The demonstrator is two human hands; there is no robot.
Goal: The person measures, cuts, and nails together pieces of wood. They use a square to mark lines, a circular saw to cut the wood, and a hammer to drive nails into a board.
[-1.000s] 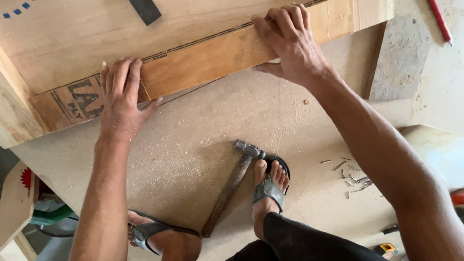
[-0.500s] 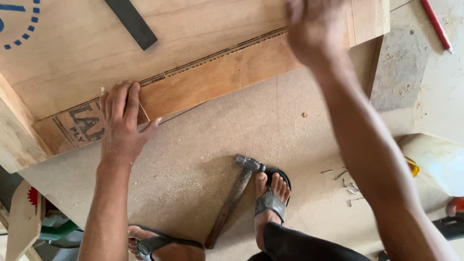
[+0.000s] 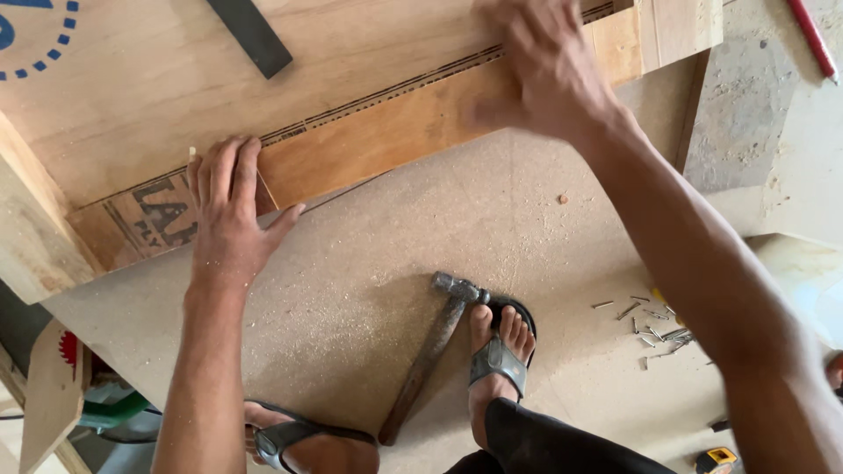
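My left hand (image 3: 226,211) lies flat, fingers together, on the front strip of a plywood board (image 3: 369,149), near its printed left end. My right hand (image 3: 544,70) is blurred with motion, its fingers over the strip's right part close to the plywood panel (image 3: 132,88) behind. Whether it touches the wood cannot be told. It holds nothing I can see. A hammer (image 3: 435,351) with a wooden handle lies on the dusty board floor (image 3: 351,290) by my right foot.
Loose nails (image 3: 654,329) lie scattered at the right. A dark flat bar (image 3: 250,35) rests on the plywood panel. A red pencil (image 3: 812,39) lies at the top right. My sandalled feet (image 3: 500,351) stand at the bottom edge. Green objects (image 3: 110,408) sit bottom left.
My right hand lifted off the strip's right end, went up out of the strip, and now comes back down, blurred. The left hand has stayed pressed in place.
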